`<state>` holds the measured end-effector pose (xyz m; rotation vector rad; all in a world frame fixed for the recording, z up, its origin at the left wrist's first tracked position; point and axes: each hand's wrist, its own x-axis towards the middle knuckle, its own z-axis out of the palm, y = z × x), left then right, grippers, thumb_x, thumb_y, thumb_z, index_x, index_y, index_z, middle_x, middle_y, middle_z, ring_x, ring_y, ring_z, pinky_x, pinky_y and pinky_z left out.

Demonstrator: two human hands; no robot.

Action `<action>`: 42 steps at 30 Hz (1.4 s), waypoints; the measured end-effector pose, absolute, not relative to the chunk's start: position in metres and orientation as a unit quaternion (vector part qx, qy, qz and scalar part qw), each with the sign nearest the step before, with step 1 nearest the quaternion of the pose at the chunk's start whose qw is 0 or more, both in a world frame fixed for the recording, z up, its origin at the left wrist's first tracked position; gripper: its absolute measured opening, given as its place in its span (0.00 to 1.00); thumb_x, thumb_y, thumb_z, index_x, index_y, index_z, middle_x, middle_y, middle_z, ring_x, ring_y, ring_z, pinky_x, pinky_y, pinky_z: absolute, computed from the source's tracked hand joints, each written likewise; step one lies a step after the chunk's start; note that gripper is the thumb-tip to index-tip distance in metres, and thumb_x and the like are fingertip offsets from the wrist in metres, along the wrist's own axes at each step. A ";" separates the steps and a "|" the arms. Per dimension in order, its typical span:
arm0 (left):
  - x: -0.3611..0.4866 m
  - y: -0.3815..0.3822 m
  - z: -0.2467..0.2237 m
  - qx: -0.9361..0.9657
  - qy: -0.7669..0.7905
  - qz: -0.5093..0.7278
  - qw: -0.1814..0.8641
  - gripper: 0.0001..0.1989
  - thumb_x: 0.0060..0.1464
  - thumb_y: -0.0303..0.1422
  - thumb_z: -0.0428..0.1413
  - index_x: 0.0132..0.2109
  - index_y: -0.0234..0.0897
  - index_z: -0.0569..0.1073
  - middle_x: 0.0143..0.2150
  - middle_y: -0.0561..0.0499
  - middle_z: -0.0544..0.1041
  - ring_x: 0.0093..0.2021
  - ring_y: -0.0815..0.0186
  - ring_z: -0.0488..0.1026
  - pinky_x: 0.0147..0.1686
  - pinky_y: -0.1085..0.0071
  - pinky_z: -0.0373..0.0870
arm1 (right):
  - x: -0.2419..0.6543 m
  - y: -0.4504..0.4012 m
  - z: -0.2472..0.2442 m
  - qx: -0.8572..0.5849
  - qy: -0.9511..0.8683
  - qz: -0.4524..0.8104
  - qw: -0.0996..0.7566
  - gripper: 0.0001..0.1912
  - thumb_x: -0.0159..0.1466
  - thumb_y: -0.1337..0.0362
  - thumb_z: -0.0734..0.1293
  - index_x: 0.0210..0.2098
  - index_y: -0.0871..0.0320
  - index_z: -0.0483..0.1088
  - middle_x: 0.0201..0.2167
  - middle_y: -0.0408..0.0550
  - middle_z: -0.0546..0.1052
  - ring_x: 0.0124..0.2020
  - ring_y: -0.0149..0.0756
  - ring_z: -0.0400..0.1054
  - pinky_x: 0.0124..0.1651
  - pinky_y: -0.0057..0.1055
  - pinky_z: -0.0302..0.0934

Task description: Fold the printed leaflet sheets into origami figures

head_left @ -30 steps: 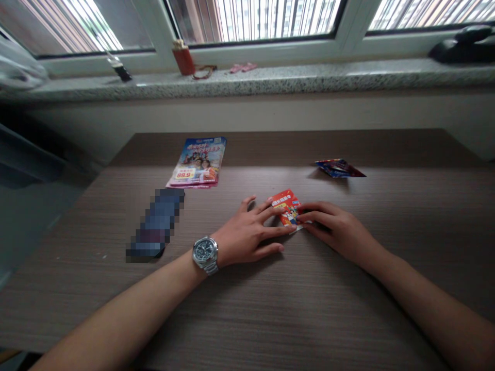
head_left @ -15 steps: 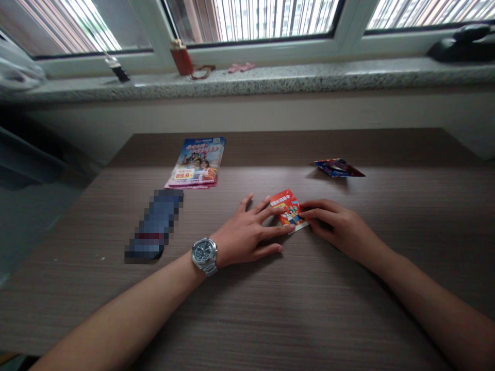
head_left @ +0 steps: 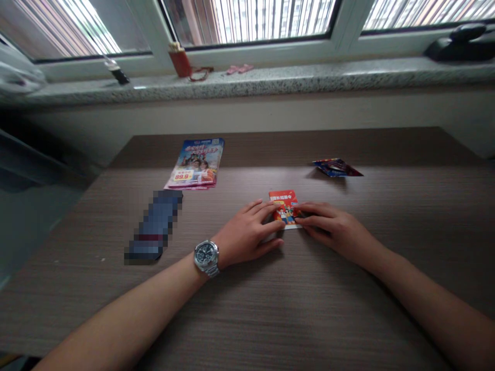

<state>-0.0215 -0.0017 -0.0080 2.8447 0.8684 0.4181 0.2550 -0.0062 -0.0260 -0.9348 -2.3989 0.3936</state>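
A small red printed paper (head_left: 285,202) with cartoon figures lies on the wooden table (head_left: 247,314), its edges roughly square to me. From the left, my left hand (head_left: 253,232), with a silver watch (head_left: 207,256) on its wrist, rests its fingertips on the paper's left edge; its fingers are apart. My right hand (head_left: 336,226) touches the paper's right edge with its fingertips, fingers slightly bent and spread. Neither hand is wrapped round the paper.
A stack of flyers (head_left: 199,162) lies at the back left, above a pixelated dark object (head_left: 157,221). A folded blue and red paper (head_left: 336,167) stands at the back right. The stone sill (head_left: 270,85) holds a red container (head_left: 180,63).
The red paper has turned from tilted to nearly straight. My left hand's fingers have drawn closer together and back to the paper's left edge. My right hand has shifted slightly left.
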 end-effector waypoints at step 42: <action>-0.016 -0.005 -0.008 0.893 0.368 0.248 0.066 0.12 0.64 0.28 0.52 0.53 0.38 0.72 0.62 0.42 0.69 0.53 0.60 0.75 0.51 0.62 0.75 | 0.242 -0.014 -0.025 -0.328 -0.890 0.170 0.266 0.11 0.69 0.67 0.67 0.49 0.52 0.78 0.54 0.50 0.79 0.54 0.42 0.73 0.56 0.42 0.70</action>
